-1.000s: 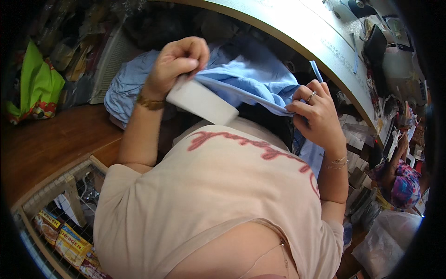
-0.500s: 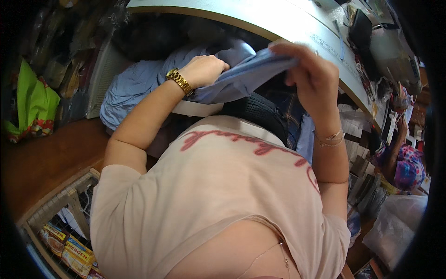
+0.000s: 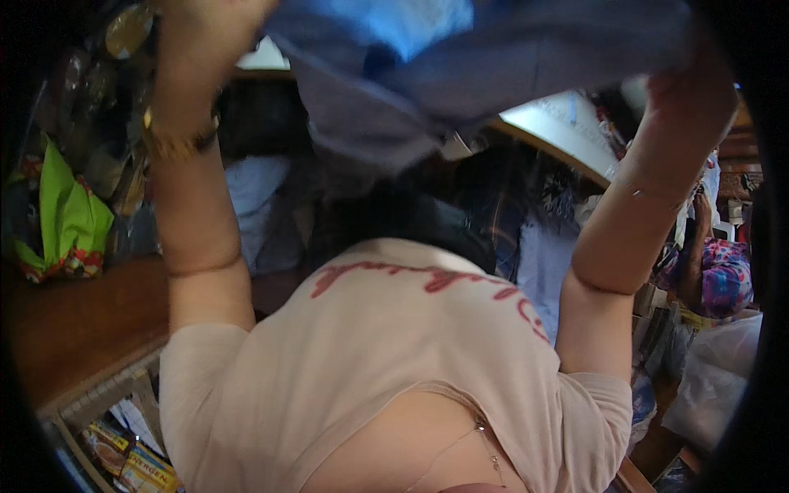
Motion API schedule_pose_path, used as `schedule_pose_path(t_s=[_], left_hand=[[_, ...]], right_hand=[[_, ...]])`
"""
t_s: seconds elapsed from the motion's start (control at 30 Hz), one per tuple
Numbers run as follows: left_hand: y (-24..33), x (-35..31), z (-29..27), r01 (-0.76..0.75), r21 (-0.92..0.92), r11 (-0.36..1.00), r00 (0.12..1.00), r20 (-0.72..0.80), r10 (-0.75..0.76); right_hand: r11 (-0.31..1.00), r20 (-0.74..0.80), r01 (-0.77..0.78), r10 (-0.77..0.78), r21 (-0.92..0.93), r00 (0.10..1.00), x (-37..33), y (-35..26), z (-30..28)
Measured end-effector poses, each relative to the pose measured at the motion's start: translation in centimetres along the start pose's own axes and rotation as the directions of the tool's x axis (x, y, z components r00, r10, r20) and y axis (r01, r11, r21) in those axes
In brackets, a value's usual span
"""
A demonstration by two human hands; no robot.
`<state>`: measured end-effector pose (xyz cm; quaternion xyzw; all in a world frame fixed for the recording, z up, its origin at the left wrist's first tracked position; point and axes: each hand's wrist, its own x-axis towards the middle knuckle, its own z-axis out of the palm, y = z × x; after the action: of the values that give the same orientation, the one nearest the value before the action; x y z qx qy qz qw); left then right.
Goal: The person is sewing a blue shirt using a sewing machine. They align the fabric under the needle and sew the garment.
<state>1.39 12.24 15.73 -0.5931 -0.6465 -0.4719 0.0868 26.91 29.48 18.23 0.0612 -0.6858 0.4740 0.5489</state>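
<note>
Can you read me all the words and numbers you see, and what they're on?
I won't copy the words out, but here's where they are:
Beige T-shirt: red cursive lettering across the chest, slightly blurred.
Yellow packet in the wooden-framed mesh crate: bold printing, small and only partly readable.
Raised blue cloth: blurred, no writing I can make out.
I can't make out any numbers.

We see a blue cloth held up in the air, spread crosswise between the left hand and the right hand. Its top runs out of our view. Most of it looks dull grey-blue to us, with a brighter blue patch near the upper middle. Left of centre it droops in a loose, blurred fold; toward our right its lower edge slants upward.
</note>
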Motion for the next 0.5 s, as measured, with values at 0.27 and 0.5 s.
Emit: schedule_pose_path(t_s=[0.27, 0.5], left_hand=[[-0.1, -8.2, 6.3, 0.171, -0.772, 0.613, 0.827, -0.226, -0.515], [0.8, -1.2, 5.8, -0.312, 0.074, 0.947, 0.782, -0.547, 0.3]], right_hand=[[0.599, -0.152, -0.249, 0.209, -0.761, 0.966, -8.8, 0.9, -1.9], [0.732, -0.045, -0.003, -0.038, -0.682, 0.998, -9.1, -0.3, -1.8]])
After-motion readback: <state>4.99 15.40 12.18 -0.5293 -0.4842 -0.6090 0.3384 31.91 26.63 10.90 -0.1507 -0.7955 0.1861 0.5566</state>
